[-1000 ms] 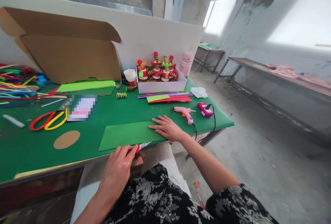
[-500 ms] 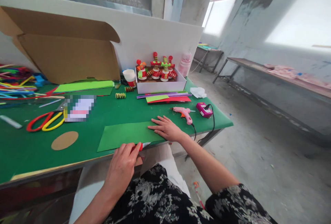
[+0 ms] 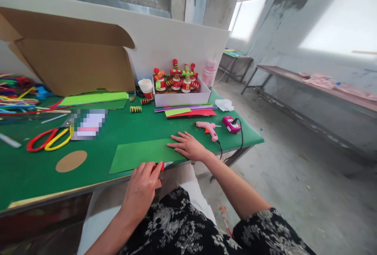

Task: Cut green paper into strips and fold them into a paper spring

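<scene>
A sheet of green paper (image 3: 141,155) lies along the near edge of the green-covered table. My right hand (image 3: 188,147) rests flat on its right end, fingers spread. At the paper's near edge, my left hand (image 3: 144,182) is closed around a red utility knife (image 3: 162,166). Its pale blade points right, beside the paper's edge; most of the handle is hidden by my fingers. Just beyond my right hand lies a pink glue gun (image 3: 207,128). Left of the paper are a brown cardboard oval (image 3: 71,161) and scissors (image 3: 53,139) with red and yellow handles.
A white box (image 3: 182,99) holds several red and green figures at the back, beside a paper cup (image 3: 146,88). A purple power block (image 3: 231,124) with a cord sits near the right edge. An open cardboard box (image 3: 79,66) and colourful sticks (image 3: 17,94) are at the left.
My left hand has slid slightly right along the paper's near edge with the knife. The right hand stays in place on the paper. The whole view has shifted a little.
</scene>
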The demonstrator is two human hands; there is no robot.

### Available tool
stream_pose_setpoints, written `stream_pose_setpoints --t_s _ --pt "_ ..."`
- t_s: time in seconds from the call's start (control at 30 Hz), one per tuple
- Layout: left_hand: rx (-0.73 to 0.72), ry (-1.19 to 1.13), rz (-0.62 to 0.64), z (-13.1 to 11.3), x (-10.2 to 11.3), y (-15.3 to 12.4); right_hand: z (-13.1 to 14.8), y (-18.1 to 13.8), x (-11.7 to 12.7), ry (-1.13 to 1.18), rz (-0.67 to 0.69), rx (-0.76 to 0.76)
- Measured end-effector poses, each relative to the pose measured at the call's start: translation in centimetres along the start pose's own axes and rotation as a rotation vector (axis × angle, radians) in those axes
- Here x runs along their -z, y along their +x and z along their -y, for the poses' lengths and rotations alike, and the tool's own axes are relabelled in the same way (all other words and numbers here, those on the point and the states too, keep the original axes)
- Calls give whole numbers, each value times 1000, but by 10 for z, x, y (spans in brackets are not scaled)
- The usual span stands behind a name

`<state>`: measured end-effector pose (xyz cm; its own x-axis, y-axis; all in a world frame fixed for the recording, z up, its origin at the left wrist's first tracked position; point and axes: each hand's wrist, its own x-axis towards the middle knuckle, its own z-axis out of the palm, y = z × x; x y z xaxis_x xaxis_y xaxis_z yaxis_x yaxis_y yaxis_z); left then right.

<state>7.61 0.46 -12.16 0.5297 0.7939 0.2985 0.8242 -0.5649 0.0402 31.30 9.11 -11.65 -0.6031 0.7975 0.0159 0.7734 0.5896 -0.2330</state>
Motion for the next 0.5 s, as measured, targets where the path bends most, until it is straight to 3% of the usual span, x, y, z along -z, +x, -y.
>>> stream_pose_setpoints --t_s 0.5 --pt "-29 -9 -26 1 0 -2 1 0 0 2 -9 7"
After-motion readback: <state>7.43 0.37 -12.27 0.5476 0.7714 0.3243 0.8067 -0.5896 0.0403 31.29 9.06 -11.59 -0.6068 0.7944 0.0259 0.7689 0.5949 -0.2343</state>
